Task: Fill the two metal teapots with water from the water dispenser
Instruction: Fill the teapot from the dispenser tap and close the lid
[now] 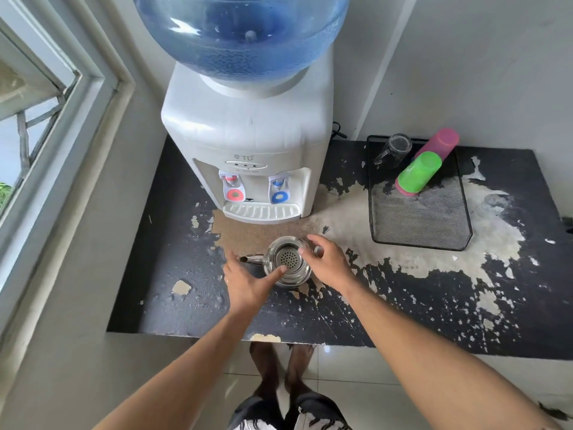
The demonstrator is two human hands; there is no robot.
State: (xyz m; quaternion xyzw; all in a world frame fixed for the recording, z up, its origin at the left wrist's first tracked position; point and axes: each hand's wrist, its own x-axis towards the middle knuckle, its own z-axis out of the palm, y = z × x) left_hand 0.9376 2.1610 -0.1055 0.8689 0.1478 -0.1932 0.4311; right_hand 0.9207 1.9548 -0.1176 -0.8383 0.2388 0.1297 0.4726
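Metal teapot [288, 262] (lid off) sits between left hand [248, 282] and right hand [328, 262], fingers spread.

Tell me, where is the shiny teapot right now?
In the head view, the shiny round metal teapot sits on the peeling black table, just in front of the white water dispenser's drip tray, between the left hand and right hand.

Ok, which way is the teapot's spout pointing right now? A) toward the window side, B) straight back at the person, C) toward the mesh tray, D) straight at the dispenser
A: the teapot sits on the table in front of the dispenser, and its spout sticks out toward the window side, just above the left hand, away from the mesh tray.
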